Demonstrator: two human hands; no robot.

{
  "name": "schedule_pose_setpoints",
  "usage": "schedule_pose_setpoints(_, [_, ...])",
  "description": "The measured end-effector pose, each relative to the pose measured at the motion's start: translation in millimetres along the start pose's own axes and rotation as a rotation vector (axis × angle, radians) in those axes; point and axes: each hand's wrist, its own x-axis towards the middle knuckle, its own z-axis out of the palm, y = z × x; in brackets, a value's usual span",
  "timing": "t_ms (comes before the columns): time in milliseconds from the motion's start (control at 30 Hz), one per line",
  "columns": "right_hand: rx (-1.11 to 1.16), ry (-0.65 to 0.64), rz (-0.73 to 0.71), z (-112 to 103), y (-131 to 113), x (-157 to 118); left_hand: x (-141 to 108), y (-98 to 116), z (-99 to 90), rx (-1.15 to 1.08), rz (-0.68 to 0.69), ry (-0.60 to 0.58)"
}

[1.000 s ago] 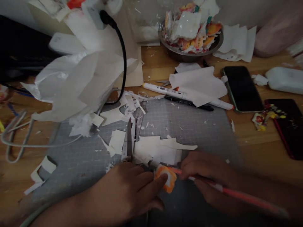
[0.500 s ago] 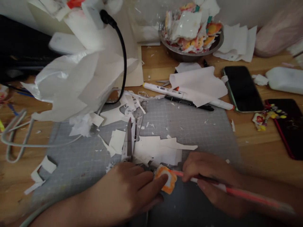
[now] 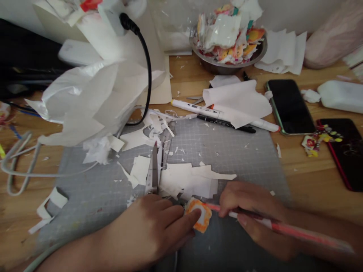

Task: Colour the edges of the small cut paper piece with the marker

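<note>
A small paper cutout [image 3: 203, 226] with an orange border and pale centre lies low in the middle of the cutting mat [image 3: 235, 151]. My left hand [image 3: 157, 226] holds it, the index fingertip pressed on its face; the thumb is mostly hidden beneath. From the right, my right hand [image 3: 255, 217] grips a red pen [image 3: 300, 231] between thumb and fingers. The pen's tip meets the cutout's upper right edge. Just beyond my left knuckles lie scissors [image 3: 154, 166], their handles hidden. White paper pieces [image 3: 184, 175] lie beside the blades.
At the back stands a metal bowl [image 3: 224, 68] heaped with coloured cutouts. Markers [image 3: 193, 107] lie partly under a white sheet [image 3: 238, 100]. Two phones, one a green-edged phone [image 3: 290, 105], rest at right. A plastic bag [image 3: 85, 98], a black cable [image 3: 149, 71] and scraps occupy the left.
The pen and my right hand have shifted very slightly. My left hand keeps its place on the cutout.
</note>
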Motion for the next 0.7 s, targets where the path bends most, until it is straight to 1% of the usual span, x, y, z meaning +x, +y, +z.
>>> schedule_pose_setpoints(467, [0.045, -0.011, 0.028, 0.3, 1.0, -3.8, -0.3, 0.6, -0.1, -0.002, 0.001, 0.01])
schedule_pose_setpoints(633, [0.065, 0.035, 0.031, 1.2, 3.4, -3.7, -0.8, -0.2, -2.1, 0.046, 0.041, -0.046])
schedule_pose_setpoints(700, [0.049, 0.031, 0.015, 0.4, 2.5, -2.3, 0.1, -0.2, -4.1, 0.057, 0.059, -0.08])
